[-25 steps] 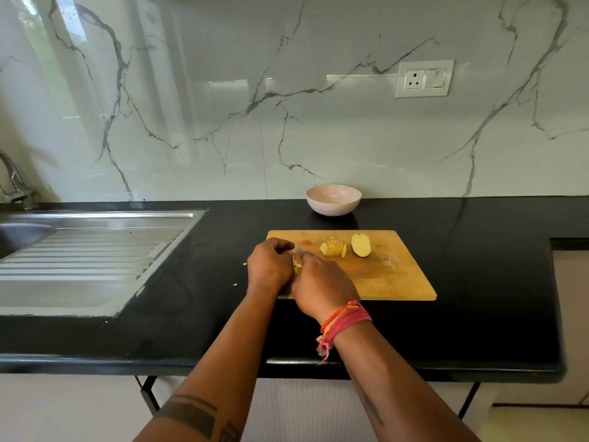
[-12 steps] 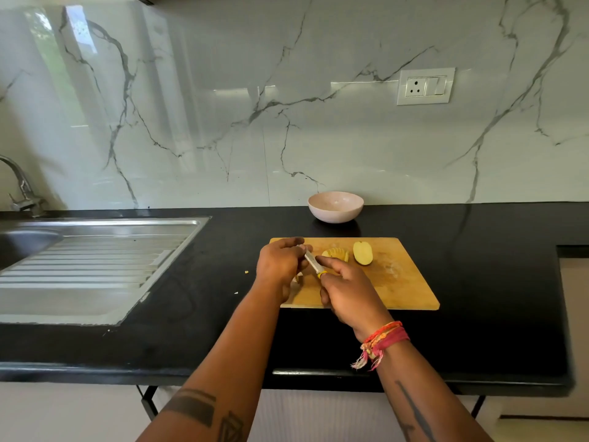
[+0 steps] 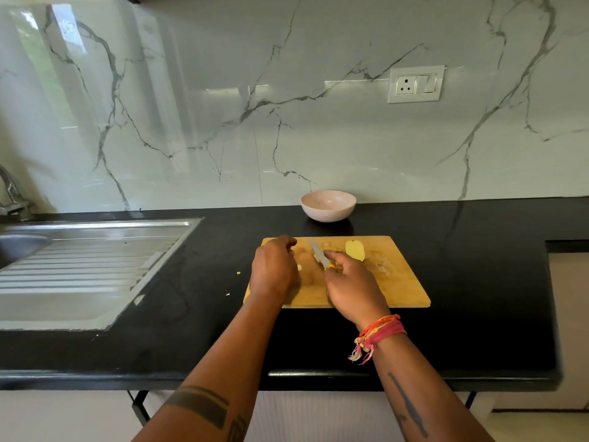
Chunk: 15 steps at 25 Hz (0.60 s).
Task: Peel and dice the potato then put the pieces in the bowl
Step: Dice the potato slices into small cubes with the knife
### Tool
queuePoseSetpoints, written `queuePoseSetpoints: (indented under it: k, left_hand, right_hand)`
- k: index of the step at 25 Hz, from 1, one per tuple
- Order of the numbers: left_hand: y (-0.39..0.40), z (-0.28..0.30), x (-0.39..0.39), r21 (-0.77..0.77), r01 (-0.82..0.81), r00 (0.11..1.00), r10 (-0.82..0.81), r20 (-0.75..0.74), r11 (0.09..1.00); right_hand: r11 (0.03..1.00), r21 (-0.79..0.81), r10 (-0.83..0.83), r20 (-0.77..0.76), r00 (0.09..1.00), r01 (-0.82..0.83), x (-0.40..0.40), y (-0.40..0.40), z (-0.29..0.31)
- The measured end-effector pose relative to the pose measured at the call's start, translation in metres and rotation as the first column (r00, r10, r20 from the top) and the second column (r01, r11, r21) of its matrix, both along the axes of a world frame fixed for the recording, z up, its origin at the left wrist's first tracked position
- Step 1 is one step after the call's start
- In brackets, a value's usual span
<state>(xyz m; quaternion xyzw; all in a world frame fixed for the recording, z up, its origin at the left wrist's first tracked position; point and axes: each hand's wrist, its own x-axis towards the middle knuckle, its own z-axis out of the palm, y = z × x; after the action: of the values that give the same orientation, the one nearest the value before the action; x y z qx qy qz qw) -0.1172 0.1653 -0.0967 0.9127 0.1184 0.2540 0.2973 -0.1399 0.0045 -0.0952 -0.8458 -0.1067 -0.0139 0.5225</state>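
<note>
I'm standing at a black counter (image 3: 478, 282) under a marble-look wall, and I'm working across it from the left. Far left, the steel sink (image 3: 95, 266) with its draining ribs is sitting idle, and a couple of pale scraps (image 3: 238, 273) are lying on the counter between it and the wooden cutting board (image 3: 398, 288).

My left hand (image 3: 274, 269) is curling down over the board's left part; a pale potato piece (image 3: 299, 267) is peeking out at its fingers, though I can't tell whether I'm actually holding it. Just to the right, my right hand (image 3: 350, 285) is gripping the knife (image 3: 319, 254) by its yellow handle, blade angling away to the far left. Beyond my knuckles, a sliced portion is mostly hidden, and a peeled potato half (image 3: 354, 250) is lying flat and uncut on the board's far side.

Past the board, the bowl (image 3: 328, 205) is waiting, seemingly empty. So I'm reckoning peeling is finished, dicing is partway, and all the transferring is still ahead.
</note>
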Motion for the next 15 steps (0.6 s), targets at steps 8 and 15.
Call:
queuePoseSetpoints:
  k: [8,15]
  left_hand:
    - [-0.028,0.004,0.021,0.186,0.155,0.943,-0.089,-0.321,0.970]
    - [-0.025,-0.006,0.031,0.068,0.136,0.964,-0.116,-0.241,0.988]
  right_hand:
    - [0.992,0.036,-0.125,0.086,0.988,0.123,0.004,-0.011,0.003]
    - [0.992,0.038,-0.123,0.093,0.988,0.120,0.004,-0.016,-0.003]
